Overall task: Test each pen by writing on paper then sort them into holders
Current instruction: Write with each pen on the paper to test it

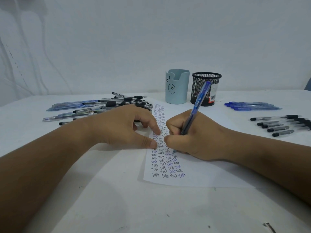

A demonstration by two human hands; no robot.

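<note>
Loose pens [104, 106]: heaped left of the left hand.
Left hand [124, 126]: fingers spread, pressing the paper [193, 174].
Right hand [190, 137]: pinching a blue pen [196, 108], tip on the paper.
2 holders beyond the grip: pale blue cup [176, 87], black mesh cup [205, 89]; contents hidden.
Sorted rows, right: blue pens [252, 105], black pens [281, 124].

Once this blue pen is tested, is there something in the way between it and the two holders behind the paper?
Nothing visible blocks it. The right hand grips the blue pen over the paper. The light blue holder and the black mesh holder stand just beyond the paper's far edge, with open tops. The pen groups lie off to both sides.
</note>
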